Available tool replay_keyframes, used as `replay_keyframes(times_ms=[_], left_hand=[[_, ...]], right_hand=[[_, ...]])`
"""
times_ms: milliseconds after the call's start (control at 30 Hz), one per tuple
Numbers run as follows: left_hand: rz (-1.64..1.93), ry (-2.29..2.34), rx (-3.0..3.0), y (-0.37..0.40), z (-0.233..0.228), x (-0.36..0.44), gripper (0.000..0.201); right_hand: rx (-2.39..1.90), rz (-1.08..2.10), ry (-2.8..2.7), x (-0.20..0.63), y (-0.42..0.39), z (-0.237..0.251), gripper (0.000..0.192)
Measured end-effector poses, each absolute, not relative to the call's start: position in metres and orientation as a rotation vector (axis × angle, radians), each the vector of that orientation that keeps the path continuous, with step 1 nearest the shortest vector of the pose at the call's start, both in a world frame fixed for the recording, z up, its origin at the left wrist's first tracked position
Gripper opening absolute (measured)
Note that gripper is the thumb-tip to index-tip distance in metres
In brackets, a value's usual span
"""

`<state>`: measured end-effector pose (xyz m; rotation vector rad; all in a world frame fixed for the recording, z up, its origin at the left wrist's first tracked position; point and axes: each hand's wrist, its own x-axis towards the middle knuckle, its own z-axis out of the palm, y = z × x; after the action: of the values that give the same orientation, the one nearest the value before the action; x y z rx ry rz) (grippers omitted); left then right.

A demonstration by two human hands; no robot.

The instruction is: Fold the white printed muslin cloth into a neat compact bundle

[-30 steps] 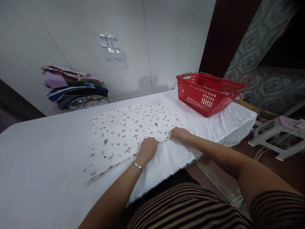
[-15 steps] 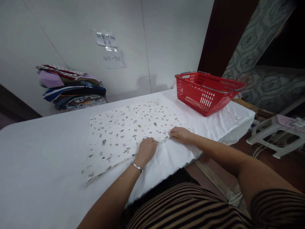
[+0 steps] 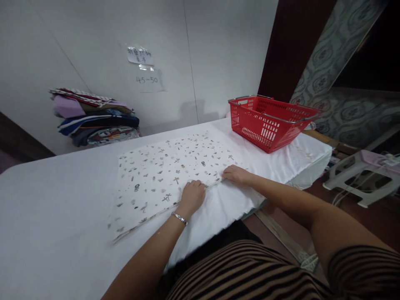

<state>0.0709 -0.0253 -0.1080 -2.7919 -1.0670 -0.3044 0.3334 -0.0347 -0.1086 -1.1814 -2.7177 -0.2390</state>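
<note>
A thin white cloth (image 3: 162, 177), printed with small palm trees, birds and other motifs, lies spread on the white-covered table. Along its near side runs a narrow, doubled edge. My left hand (image 3: 193, 196), with a silver bracelet at the wrist, rests about the middle of that edge, its fingers curled down on the fabric. Farther right, my right hand (image 3: 236, 174) pinches the same edge close to the cloth's right corner. Both sets of fingertips are partly hidden against the fabric.
A red plastic basket (image 3: 259, 129) with metal handles stands at the table's back right. Folded fabrics (image 3: 96, 118) are piled against the wall at the back left. Two paper signs (image 3: 146, 81) hang above. A white plastic stool (image 3: 359, 179) stands right of the table (image 3: 62, 196).
The view has shifted very slightly. Both hands and the cloth stay in practically the same place.
</note>
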Motion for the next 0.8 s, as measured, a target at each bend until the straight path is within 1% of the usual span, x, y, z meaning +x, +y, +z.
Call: replay_keyframes(times_ms=[267,467,800], left_hand=[[-0.258,-1.080,-2.782,-0.028,-0.103,0.076,0.025],[-0.234,-1.050,-2.815,-0.032,-0.106,0.073,0.025],[-0.309,-1.074,-2.790,-0.033,-0.110,0.071,0.028]], right_hand=[[-1.183,-0.169,-2.742,0.335,-0.031,-0.092,0.028],[-1.210,-0.116,-2.781,0.333,-0.043,-0.099,0.026],[-1.370,-0.328,-2.594,0.343,-0.058,-0.113,0.028]])
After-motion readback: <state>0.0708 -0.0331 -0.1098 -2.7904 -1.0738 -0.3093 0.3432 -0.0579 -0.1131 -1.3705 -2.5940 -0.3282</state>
